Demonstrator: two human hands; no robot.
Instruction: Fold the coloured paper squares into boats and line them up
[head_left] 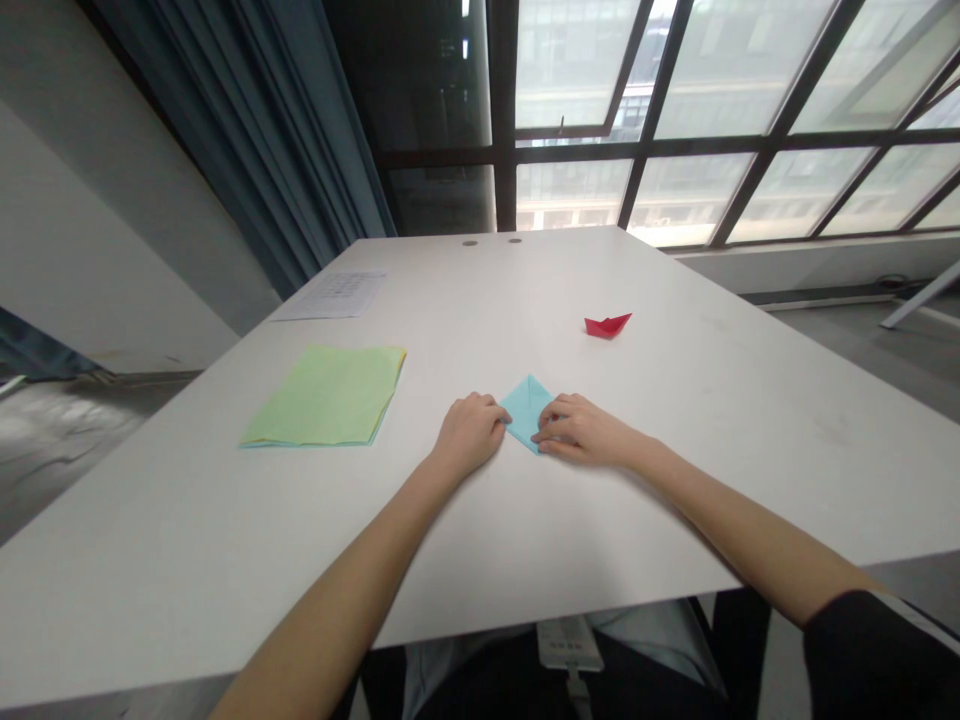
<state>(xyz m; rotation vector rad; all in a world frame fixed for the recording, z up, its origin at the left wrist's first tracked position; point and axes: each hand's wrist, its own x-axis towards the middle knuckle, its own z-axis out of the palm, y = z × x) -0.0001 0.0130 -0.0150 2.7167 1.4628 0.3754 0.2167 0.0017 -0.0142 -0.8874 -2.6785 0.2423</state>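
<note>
A small piece of light blue folding paper (527, 403), folded into a diamond shape with a crease at its top corner, lies flat on the white table. My left hand (472, 430) has its fingers curled and pinches the paper's left corner. Over the right side of the sheet, my right hand (585, 430) is bent with its fingertips holding the paper's lower right edge; part of the paper is hidden beneath it. Farther back and to the right sits a red folded paper boat (607, 326), apart from both hands.
A stack of coloured paper (326, 395), light green on top, lies to the left. Behind it is a printed white sheet (334, 295) near the table's left edge. The white table (480, 290) runs back toward windows and a blue curtain (255, 130).
</note>
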